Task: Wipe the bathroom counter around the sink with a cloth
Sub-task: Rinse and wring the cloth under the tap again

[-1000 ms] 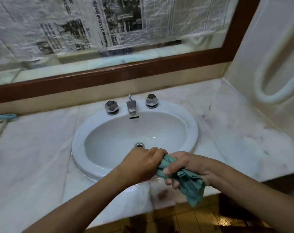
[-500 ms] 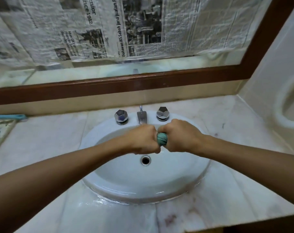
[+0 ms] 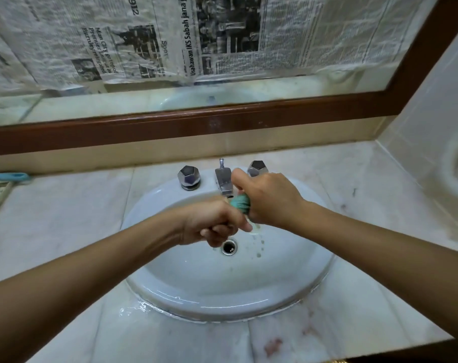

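Observation:
Both my hands hold a teal cloth (image 3: 240, 203) twisted tight over the white oval sink (image 3: 170, 292). My left hand (image 3: 214, 224) grips the near end, just above the drain (image 3: 229, 246). My right hand (image 3: 264, 200) grips the far end, below the chrome faucet (image 3: 223, 179). Only a short bunch of cloth shows between the fists. Water drops fall from the cloth into the basin. The pale marble counter (image 3: 65, 218) surrounds the sink and is wet at the sink's front left rim.
Two chrome faceted tap knobs (image 3: 188, 176) (image 3: 257, 167) flank the faucet. A brown-framed mirror (image 3: 222, 119) covered with newspaper stands behind. A blue handle (image 3: 10, 176) lies at the far left. A white wall (image 3: 432, 127) closes the right side. Reddish stains (image 3: 273, 345) mark the counter front.
My hands carried the cloth from the counter's front edge out over the basin. They have twisted it, the right fist rising toward the faucet, and water now drips out.

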A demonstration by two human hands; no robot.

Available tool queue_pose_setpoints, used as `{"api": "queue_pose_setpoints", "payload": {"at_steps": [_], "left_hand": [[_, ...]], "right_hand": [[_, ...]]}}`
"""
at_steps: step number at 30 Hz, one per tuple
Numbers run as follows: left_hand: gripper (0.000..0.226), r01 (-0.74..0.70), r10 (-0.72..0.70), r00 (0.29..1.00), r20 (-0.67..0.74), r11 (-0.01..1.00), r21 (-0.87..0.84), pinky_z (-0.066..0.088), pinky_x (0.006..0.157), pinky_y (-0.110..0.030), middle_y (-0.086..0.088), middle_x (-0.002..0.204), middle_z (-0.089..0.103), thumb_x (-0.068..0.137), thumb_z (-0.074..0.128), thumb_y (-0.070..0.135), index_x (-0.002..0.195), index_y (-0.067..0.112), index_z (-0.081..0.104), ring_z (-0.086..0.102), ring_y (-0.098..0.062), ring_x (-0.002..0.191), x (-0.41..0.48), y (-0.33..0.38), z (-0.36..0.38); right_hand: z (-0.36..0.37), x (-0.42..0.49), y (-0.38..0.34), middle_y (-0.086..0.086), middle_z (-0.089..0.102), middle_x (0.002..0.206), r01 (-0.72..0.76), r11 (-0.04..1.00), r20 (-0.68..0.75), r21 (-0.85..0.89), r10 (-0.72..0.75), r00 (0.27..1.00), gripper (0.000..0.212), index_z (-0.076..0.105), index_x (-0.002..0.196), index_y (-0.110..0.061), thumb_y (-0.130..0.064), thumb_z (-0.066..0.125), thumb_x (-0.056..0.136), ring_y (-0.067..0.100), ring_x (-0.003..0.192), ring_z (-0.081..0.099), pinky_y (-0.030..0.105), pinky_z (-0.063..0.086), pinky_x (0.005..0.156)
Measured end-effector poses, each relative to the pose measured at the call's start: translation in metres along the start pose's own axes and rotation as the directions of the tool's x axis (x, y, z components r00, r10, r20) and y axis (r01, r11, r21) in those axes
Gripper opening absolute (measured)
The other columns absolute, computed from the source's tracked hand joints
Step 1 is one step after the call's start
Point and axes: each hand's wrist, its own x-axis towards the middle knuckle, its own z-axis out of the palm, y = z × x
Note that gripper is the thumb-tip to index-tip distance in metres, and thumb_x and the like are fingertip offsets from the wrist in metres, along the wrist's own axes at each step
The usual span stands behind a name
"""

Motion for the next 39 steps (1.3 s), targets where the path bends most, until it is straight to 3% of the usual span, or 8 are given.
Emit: {"api": "queue_pose_setpoints", "payload": {"at_steps": [4, 7, 11, 15, 20, 27, 33, 39], "left_hand": [[0.016, 0.063, 0.040, 0.974, -0.224, 0.900, 0.432, 0.043, 0.053, -0.025, -0.005, 0.059, 0.059, 0.085, 0.068, 0.028, 0.082, 0.018, 0.057, 0.054, -0.019, 0.048, -0.002, 0.008, -0.007], [0.057, 0.242, 0.318, 0.864, -0.390, 0.417, 0.876, 0.047, 0.080, -0.034, -0.002, 0.114, 0.061, 0.077, 0.061, 0.061, 0.122, 0.027, 0.052, 0.061, -0.024, 0.099, -0.003, 0.003, -0.015], [0.047, 0.152, 0.869, 0.485, 0.098, -0.194, 0.969, 0.045, 0.079, -0.043, -0.009, 0.114, 0.064, 0.078, 0.060, 0.033, 0.121, 0.014, 0.060, 0.061, -0.034, 0.102, -0.017, -0.003, -0.002], [0.054, 0.150, 0.884, 0.424, 0.199, -0.285, 0.947, 0.044, 0.087, -0.046, -0.009, 0.106, 0.064, 0.069, 0.065, 0.025, 0.121, 0.011, 0.060, 0.061, -0.033, 0.100, -0.018, -0.002, -0.002], [0.007, -0.012, 0.928, 0.278, 0.248, -0.255, 0.967, 0.038, 0.035, -0.031, -0.005, 0.058, 0.052, 0.073, 0.057, 0.014, 0.070, 0.008, 0.058, 0.045, -0.028, 0.043, -0.022, 0.015, -0.010], [0.023, 0.120, 0.614, 0.750, -0.245, 0.237, 0.964, 0.043, 0.057, -0.032, -0.003, 0.065, 0.048, 0.081, 0.061, 0.033, 0.071, 0.014, 0.055, 0.053, -0.028, 0.065, -0.016, 0.033, -0.001], [0.045, -0.116, 0.238, 0.924, -0.300, 0.921, 0.372, 0.018, 0.044, -0.022, 0.001, 0.040, 0.029, 0.074, 0.063, -0.005, 0.050, 0.016, 0.031, 0.022, -0.014, 0.035, 0.002, 0.017, -0.020], [0.049, -0.044, 0.038, 0.991, -0.124, 0.998, -0.043, 0.007, 0.044, -0.016, 0.003, 0.037, 0.019, 0.078, 0.051, -0.009, 0.047, 0.021, 0.028, 0.014, -0.010, 0.031, 0.025, -0.017, -0.037]], "right_hand": [[-0.014, -0.009, -0.014, -0.003, 0.059, 0.075, -0.389, 0.921, 0.246, 0.022, 0.372, 0.895, 0.041, 0.030, 0.086, -0.035, -0.030, 0.068, 0.071, 0.027, 0.069, 0.052, 0.028, 0.032, 0.049], [-0.022, -0.011, -0.021, -0.005, 0.053, 0.065, -0.688, 0.693, 0.550, 0.216, 0.495, 0.672, 0.023, 0.044, 0.075, -0.034, -0.026, 0.066, 0.076, 0.023, 0.057, 0.051, 0.024, 0.036, 0.047], [-0.042, -0.005, -0.018, 0.004, 0.041, 0.054, -0.938, 0.069, 0.880, 0.341, 0.326, 0.344, 0.015, 0.054, 0.074, -0.025, -0.017, 0.059, 0.085, 0.015, 0.039, 0.028, 0.019, 0.021, 0.043], [-0.069, 0.001, -0.019, -0.003, 0.026, 0.049, -0.970, -0.072, 0.970, 0.231, -0.055, 0.235, 0.022, 0.042, 0.067, -0.022, -0.017, 0.052, 0.087, 0.008, 0.034, 0.015, 0.012, 0.014, 0.037], [-0.099, 0.012, -0.023, -0.004, 0.025, 0.045, -0.958, 0.113, 0.948, 0.263, -0.214, 0.235, 0.016, 0.048, 0.072, -0.018, -0.014, 0.054, 0.086, 0.007, 0.034, 0.016, 0.010, 0.014, 0.041], [-0.076, 0.030, -0.027, 0.005, 0.059, 0.071, -0.567, 0.824, 0.677, -0.010, 0.422, 0.603, 0.013, 0.054, 0.085, -0.014, -0.011, 0.063, 0.076, 0.019, 0.052, 0.050, 0.023, 0.034, 0.043], [-0.028, 0.032, -0.014, 0.003, 0.052, 0.070, -0.251, 0.953, 0.330, -0.169, 0.294, 0.897, 0.044, 0.028, 0.093, -0.022, -0.017, 0.064, 0.068, 0.030, 0.054, 0.044, 0.030, 0.026, 0.047], [0.036, 0.028, -0.002, 0.008, 0.055, 0.042, -0.104, 0.967, 0.177, -0.232, 0.147, 0.973, 0.069, 0.034, 0.096, -0.009, -0.012, 0.071, 0.038, 0.029, 0.028, 0.047, 0.021, 0.027, 0.042]]}}
